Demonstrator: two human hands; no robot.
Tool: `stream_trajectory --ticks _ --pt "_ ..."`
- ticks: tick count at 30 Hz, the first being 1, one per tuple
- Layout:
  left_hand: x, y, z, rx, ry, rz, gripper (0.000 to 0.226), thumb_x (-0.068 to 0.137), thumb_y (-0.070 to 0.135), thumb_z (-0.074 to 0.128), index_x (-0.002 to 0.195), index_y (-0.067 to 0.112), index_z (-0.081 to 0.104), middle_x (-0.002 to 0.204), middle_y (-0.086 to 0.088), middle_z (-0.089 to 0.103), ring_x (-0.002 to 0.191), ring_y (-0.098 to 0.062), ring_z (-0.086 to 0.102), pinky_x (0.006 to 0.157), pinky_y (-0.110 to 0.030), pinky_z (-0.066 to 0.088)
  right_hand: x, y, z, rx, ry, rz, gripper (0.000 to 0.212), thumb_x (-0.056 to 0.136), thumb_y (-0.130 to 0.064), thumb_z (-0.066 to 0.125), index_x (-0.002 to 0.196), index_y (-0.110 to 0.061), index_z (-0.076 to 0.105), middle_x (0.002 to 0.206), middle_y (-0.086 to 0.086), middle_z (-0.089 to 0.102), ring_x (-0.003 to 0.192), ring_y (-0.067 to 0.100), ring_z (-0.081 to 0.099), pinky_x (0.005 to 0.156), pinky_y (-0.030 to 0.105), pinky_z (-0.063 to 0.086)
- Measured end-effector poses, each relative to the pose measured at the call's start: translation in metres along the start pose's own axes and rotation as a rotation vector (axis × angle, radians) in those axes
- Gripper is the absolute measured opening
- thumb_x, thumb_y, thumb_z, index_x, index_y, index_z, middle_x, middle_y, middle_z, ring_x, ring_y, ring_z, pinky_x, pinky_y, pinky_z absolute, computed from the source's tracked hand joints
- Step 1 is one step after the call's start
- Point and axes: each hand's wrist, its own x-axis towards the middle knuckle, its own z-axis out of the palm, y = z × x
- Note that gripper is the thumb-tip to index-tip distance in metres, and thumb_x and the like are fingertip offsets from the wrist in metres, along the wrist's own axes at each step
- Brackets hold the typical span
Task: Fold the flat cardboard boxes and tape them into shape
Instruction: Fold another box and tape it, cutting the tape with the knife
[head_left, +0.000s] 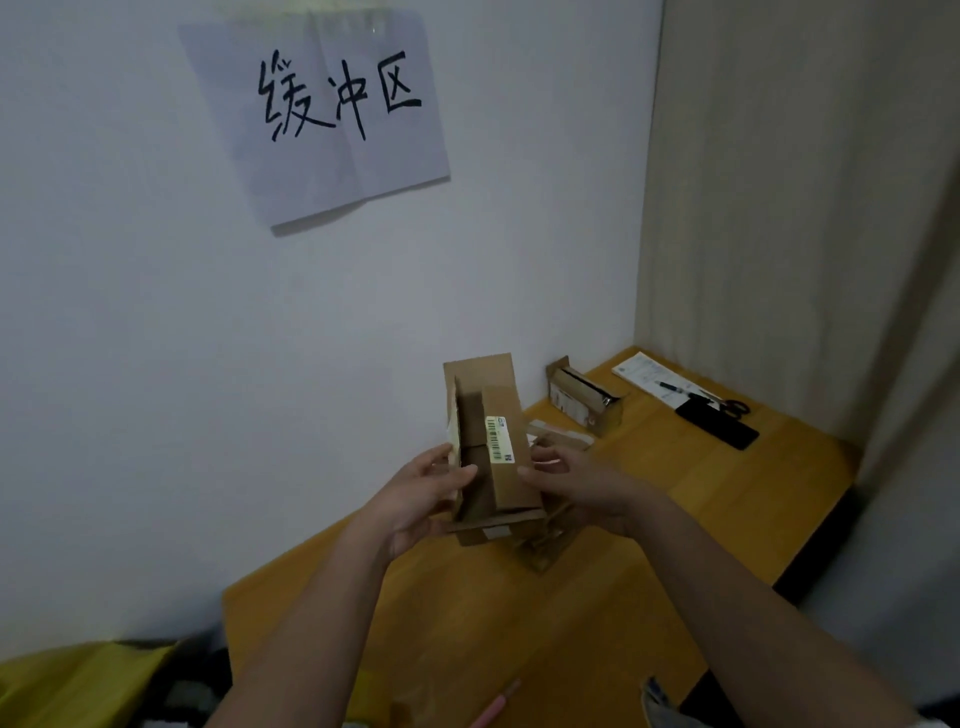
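A small brown cardboard box (506, 415) with a barcode label is held up above the wooden table (649, 499), partly folded, with its flaps standing open at the top. My left hand (421, 499) grips its left side, thumb inside the opening. My right hand (576, 483) holds its right side, thumb against the labelled panel. More flat cardboard pieces (545, 545) lie on the table just under the box.
Another open cardboard box (584, 397) sits by the wall at the back. A paper sheet with a pen (660, 379), scissors (735, 405) and a black phone (719, 423) lie at the back right. A pink pen (496, 704) lies near the front edge. A handwritten sign (322, 109) hangs on the wall.
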Motion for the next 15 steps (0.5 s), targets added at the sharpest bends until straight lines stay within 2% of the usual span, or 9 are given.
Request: stream_trajectory --ticks 2,5,7,9,12,15 --pt "0.008 -0.001 0.004 0.007 -0.044 0.004 0.069 0.084 0.013 0.073 0.144 0.020 0.041 0.140 -0.005 0.051 0.121 -0.029 0.053 0.082 -0.046 0.058 0.003 0.005 0.004 -0.028 0.062 0.021 0.067 0.083 -0.042 0.072 0.139 -0.021 0.041 0.134 0.001 0.053 0.114 0.020 0.056 0.079 0.037 0.057" --pt "0.022 -0.003 0.017 0.055 -0.120 0.002 0.064 0.086 0.005 0.070 0.143 0.017 0.043 0.143 -0.002 0.050 0.124 -0.027 0.052 0.091 -0.050 0.054 0.009 0.024 0.008 -0.034 0.201 0.050 0.077 0.074 -0.050 0.079 0.136 -0.025 0.042 0.130 0.000 0.056 0.111 0.020 0.056 0.069 0.031 0.056" --pt "0.027 -0.004 0.032 0.080 -0.157 -0.027 0.059 0.089 0.000 0.065 0.142 0.015 0.045 0.141 -0.002 0.052 0.122 -0.027 0.054 0.088 -0.048 0.055 0.011 0.039 0.004 -0.015 0.333 0.073 0.070 0.075 -0.040 0.081 0.130 -0.018 0.044 0.123 0.001 0.058 0.105 0.021 0.059 0.058 0.024 0.051" --pt "0.035 -0.005 0.044 0.076 -0.190 -0.053 0.053 0.090 -0.004 0.061 0.138 0.015 0.047 0.135 -0.001 0.057 0.116 -0.025 0.058 0.087 -0.047 0.055 0.013 0.049 -0.004 -0.009 0.431 0.110 0.063 0.080 -0.030 0.079 0.127 -0.010 0.042 0.120 0.006 0.057 0.101 0.023 0.059 0.054 0.022 0.048" --pt "0.055 -0.004 0.052 0.090 -0.189 -0.077 0.052 0.091 -0.002 0.060 0.138 0.018 0.049 0.135 -0.002 0.058 0.119 -0.027 0.057 0.097 -0.056 0.049 0.016 0.050 -0.022 0.039 0.436 0.182 0.052 0.090 -0.031 0.067 0.129 -0.012 0.039 0.117 0.009 0.053 0.098 0.024 0.058 0.061 0.029 0.049" --pt "0.078 -0.001 0.061 0.094 -0.137 -0.081 0.048 0.094 0.001 0.055 0.138 0.020 0.050 0.131 -0.001 0.059 0.117 -0.028 0.058 0.097 -0.055 0.050 0.024 0.047 -0.048 0.139 0.349 0.200 0.033 0.098 -0.033 0.054 0.125 -0.014 0.049 0.112 0.007 0.056 0.097 0.025 0.058 0.073 0.040 0.053"
